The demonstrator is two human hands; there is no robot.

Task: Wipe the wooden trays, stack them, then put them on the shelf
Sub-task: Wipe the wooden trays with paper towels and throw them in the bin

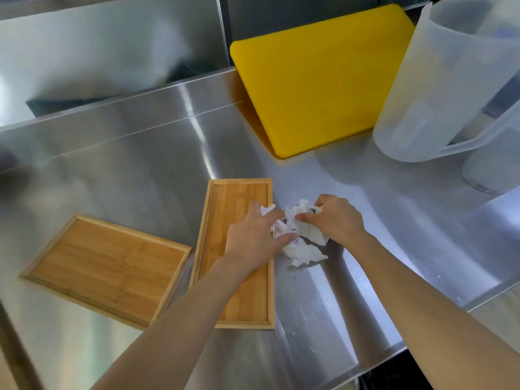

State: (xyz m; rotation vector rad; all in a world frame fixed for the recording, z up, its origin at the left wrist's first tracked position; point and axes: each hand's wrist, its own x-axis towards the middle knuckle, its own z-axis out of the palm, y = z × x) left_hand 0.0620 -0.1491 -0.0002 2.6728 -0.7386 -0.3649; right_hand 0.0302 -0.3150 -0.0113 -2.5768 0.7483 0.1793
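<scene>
Both hands meet over a crumpled white paper towel [298,235] on the stainless steel counter [140,153]. The left hand [254,237] reaches across the narrow wooden tray [239,198], its fingers curled into the left side of the towel and its thumb pressing on the lower part. The right hand [337,218] pinches the towel's right side between thumb and fingertips, knuckles up. The towel lies bunched just right of that tray's long edge, partly on the bare steel and partly lifted between the two grips; dark specks show in its folds. The narrow tray runs near to far, hollow side up, with the left forearm crossing its nearer half. A second wooden tray [109,266] lies to the left, turned at an angle, its right end at or under the narrow tray's left edge. Farther off, a yellow cutting board [318,80] leans against the steel back wall [98,49]. At far right stand two translucent plastic pitchers [439,80], one partly cut off by the frame.
</scene>
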